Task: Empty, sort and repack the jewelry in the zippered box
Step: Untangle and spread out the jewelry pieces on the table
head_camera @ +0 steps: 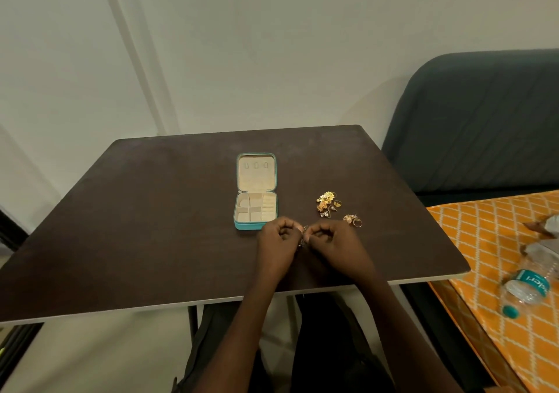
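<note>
The box (pixel 255 191) lies open on the desk (pixel 151 211), compartments seemingly bare; a gold pile (pixel 328 203) sits right. Left hand (pixel 276 241) and right hand (pixel 332 244) together pinch a small piece (pixel 303 234). Sorting looks underway; next, probably set it in a group.

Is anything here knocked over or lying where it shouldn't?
Only the water bottle lies tipped on its side on the orange cloth. The gold jewelry beside the open box looks deliberately emptied out.

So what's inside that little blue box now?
The open box shows only bare beige compartments; no jewelry is visible in them. The left hand hides its near right corner.
</note>
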